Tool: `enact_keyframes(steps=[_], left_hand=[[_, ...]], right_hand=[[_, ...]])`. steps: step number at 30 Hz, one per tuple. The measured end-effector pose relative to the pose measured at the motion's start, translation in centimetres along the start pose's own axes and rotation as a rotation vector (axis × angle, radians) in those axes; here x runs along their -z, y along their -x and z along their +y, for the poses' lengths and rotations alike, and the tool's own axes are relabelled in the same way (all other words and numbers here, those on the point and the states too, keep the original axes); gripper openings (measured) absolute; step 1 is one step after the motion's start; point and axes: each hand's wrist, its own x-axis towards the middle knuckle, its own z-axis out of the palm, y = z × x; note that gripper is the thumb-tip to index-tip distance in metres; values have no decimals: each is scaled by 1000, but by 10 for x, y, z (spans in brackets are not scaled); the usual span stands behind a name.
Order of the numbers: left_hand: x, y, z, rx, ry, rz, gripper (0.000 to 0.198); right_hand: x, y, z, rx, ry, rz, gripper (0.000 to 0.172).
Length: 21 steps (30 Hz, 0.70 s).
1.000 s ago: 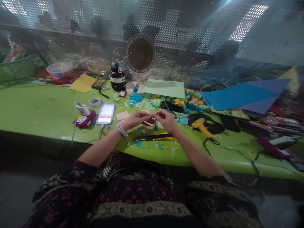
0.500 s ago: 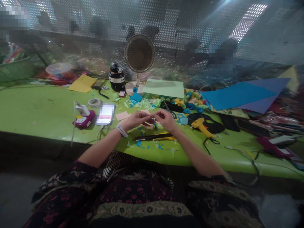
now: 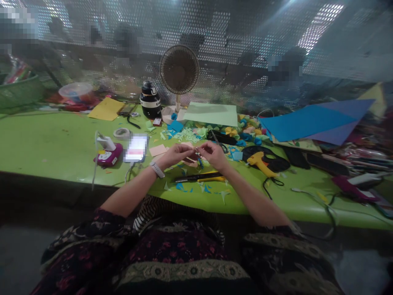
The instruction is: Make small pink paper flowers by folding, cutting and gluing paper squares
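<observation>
My left hand (image 3: 178, 154), a pale watch on its wrist, is closed in a pinch. My right hand (image 3: 214, 155) pinches close against it, fingertips nearly touching. Between them is something small that I cannot make out. Pink paper pieces (image 3: 157, 150) lie beside my left hand, and more sit partly hidden under the fingers. Below the hands rests a yellow and black cutter knife (image 3: 211, 177) among blue and pale green paper scraps (image 3: 180, 187). Scissors (image 3: 223, 146) lie just behind my right hand, near a small light blue paper square (image 3: 237, 155).
A yellow glue gun (image 3: 260, 164) lies on the right, near large blue paper sheets (image 3: 307, 123). A fan (image 3: 179, 70) and a black bottle (image 3: 150, 102) stand behind. To the left are a lit phone (image 3: 136, 148), a tape roll (image 3: 122, 133) and a purple power block (image 3: 109, 156) with cables.
The view has shifted very slightly. Both hands stay pinched together in the same place.
</observation>
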Motion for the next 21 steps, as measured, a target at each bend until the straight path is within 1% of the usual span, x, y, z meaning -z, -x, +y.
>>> enact_keyframes(steps=[5,6,9,11,12,17,21], left_hand=[[0,1,3,0,20,-34,49],[0,2,4,6,29,-50,48],[0,3,4,55,63,-100,47],[0,3,4,87,79,-128,48],[0,3,3,100,84,-137,48],[0,4,2,121,75,-142,44],[0,5,0,128,11,-195,45]], right_hand=[[4,0,-7,-72,-89,6,53],[5,0,-8,-89,-104,-9,55],[8,2,-13,-110,-72,-139,60],[8,4,-14,-84,-7,-221,62],[8,5,-14,-62,26,-242,62],[5,5,-14,65,127,-240,54],[3,4,-12,145,170,-265,49]])
